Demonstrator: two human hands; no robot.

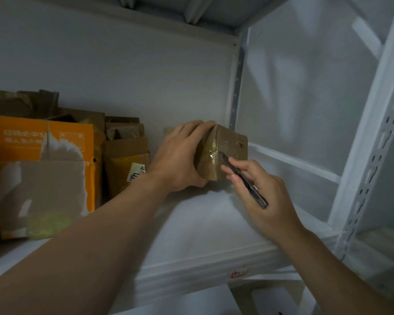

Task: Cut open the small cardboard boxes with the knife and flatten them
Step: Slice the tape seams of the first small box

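A small brown cardboard box with clear tape on its faces stands on the white shelf. My left hand grips the box from its left side, fingers over the top edge and thumb underneath. My right hand holds a dark slim knife like a pen. The knife's tip touches the taped corner edge of the box near its middle.
Several opened and flattened cardboard boxes stand at the left, among them an orange box and a brown box with a label. White perforated shelf posts rise at the right. Another shelf board hangs overhead.
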